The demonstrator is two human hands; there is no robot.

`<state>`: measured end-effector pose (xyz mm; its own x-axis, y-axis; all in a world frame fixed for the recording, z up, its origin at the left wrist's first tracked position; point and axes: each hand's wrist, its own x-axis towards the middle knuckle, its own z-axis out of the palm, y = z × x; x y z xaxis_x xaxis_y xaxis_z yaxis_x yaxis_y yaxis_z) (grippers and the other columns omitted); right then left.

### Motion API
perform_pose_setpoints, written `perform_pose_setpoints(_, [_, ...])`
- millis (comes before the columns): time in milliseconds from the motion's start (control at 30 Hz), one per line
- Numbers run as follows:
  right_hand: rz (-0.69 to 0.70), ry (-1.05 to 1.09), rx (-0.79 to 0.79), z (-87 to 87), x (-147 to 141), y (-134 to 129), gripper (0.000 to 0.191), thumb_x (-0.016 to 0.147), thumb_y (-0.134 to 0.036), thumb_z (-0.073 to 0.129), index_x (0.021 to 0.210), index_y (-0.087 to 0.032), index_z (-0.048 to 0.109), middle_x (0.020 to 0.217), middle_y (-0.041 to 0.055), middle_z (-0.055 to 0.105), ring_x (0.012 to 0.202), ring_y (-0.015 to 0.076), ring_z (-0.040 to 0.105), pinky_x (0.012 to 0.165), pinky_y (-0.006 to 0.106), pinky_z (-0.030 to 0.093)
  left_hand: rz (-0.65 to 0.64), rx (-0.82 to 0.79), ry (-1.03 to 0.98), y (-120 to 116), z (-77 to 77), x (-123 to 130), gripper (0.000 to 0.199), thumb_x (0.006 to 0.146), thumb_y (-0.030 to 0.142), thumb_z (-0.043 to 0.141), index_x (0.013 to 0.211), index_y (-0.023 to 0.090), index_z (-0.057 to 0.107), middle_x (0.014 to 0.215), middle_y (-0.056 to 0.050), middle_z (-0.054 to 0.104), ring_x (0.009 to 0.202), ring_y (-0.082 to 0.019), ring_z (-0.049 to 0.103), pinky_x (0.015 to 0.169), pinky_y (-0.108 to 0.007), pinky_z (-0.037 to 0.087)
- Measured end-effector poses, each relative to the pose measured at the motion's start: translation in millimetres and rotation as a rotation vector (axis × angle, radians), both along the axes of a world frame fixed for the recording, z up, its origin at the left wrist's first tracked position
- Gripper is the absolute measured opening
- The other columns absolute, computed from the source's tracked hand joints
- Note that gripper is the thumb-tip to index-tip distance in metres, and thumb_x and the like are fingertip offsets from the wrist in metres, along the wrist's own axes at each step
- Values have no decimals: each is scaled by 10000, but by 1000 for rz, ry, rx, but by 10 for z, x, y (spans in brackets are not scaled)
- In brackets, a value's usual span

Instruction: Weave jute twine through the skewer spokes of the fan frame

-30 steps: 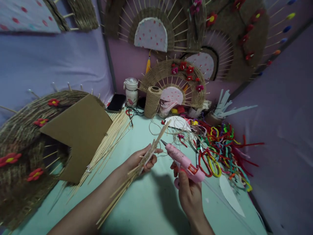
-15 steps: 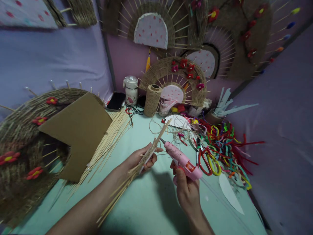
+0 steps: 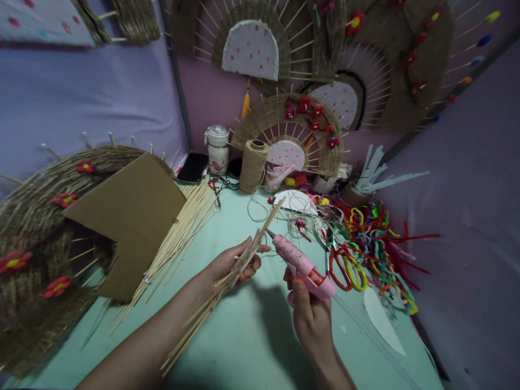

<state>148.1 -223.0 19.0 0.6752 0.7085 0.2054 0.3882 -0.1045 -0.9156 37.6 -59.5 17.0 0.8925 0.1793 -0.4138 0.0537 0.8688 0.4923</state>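
Observation:
My left hand [image 3: 239,262] is closed around a bundle of thin wooden sticks [image 3: 219,292], raised above the table and slanting up to the right. A pale flat piece shows along the sticks, partly hidden by the fingers. In my right hand [image 3: 306,309] is a pink hot glue gun [image 3: 298,257], gripped by its handle. The gun's nozzle points up and left, close to the upper part of the bundle; I cannot tell whether it touches.
Loose sticks [image 3: 182,233] and folded cardboard [image 3: 142,216] lie left. A twine spool [image 3: 254,168], a lidded jar [image 3: 218,149] and a phone [image 3: 193,168] stand or lie behind. Scissors [image 3: 341,268], tangled pipe cleaners [image 3: 377,238] and a white paper piece [image 3: 382,319] are right.

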Motion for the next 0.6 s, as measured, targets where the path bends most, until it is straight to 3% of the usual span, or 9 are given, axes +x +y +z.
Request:
perform_pose_setpoints(333, [11, 63, -42, 4, -6, 3, 451, 846, -509, 477, 1013, -140, 675, 813, 104, 674, 715, 220, 610, 589, 304, 502, -6, -9, -6, 2, -14, -4, 458, 927, 443, 295, 945, 119, 619, 544, -5, 530, 325, -36, 383, 297, -127, 194])
perform_pose_setpoints(600, [6, 37, -36, 28, -7, 11, 431, 846, -485, 488, 1027, -141, 675, 777, 94, 674, 671, 211, 602, 558, 302, 501, -5, 11, 8, -5, 23, 13, 477, 931, 441, 275, 945, 112, 620, 522, 1, 516, 302, -33, 342, 293, -135, 199])
